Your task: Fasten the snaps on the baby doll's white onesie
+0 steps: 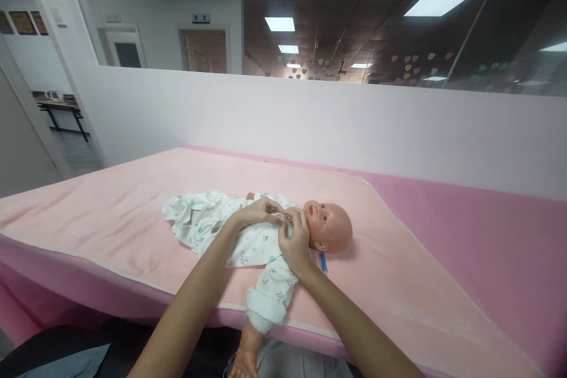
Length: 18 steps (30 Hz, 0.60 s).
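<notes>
A baby doll (333,229) lies on its back with its head to the right. It wears a white baby outfit (252,248) with a small print, and one sleeved arm stretches toward me over the table's edge. Both my hands meet at the neckline. My left hand (260,211) is closed, its fingertips pinching the cloth on the chest. Just below the doll's chin, my right hand (296,243) is closed on the collar cloth, its thumb and fingers nearly touching my left fingertips. The exact bit of fabric between the fingers is hidden.
A peach blanket (128,195) covers the padded pink table (500,230). Beside the doll's neck lies a small blue strip (323,263). Behind the table runs a low white wall (310,124) with glass above it.
</notes>
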Motion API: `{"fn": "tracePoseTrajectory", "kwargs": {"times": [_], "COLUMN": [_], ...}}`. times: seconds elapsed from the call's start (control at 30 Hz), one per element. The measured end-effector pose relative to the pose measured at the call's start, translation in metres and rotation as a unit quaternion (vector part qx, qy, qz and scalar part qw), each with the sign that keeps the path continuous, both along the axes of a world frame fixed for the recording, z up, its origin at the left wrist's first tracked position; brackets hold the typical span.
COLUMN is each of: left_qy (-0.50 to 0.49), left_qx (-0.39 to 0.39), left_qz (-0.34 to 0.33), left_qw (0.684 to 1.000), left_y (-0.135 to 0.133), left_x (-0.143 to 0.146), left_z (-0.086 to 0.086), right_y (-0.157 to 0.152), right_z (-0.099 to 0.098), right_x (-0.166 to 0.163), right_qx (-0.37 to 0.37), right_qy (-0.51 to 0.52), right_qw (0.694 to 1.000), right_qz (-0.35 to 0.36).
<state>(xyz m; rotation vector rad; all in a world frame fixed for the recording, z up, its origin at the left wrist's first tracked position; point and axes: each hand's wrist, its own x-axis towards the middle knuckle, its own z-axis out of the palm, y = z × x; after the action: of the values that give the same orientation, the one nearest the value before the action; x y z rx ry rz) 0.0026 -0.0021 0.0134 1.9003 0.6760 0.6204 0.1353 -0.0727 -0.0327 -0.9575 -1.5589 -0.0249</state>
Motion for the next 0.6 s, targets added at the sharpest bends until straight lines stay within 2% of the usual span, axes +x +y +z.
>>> {"fn": "tracePoseTrajectory", "kwargs": {"times": [0.6], "left_qy": [-0.010], "left_qx": [0.021], "left_qz": [0.001], "left_qw": [1.000], "left_y": [-0.0011], "left_x": [0.0003], "left_z": [0.0008], "right_y": [0.0005], "right_z": [0.0000], "right_x": [-0.0001], "right_qx": [0.004], "right_qy": [0.012], "right_qw": [1.000], "right_qz": [0.009]}}
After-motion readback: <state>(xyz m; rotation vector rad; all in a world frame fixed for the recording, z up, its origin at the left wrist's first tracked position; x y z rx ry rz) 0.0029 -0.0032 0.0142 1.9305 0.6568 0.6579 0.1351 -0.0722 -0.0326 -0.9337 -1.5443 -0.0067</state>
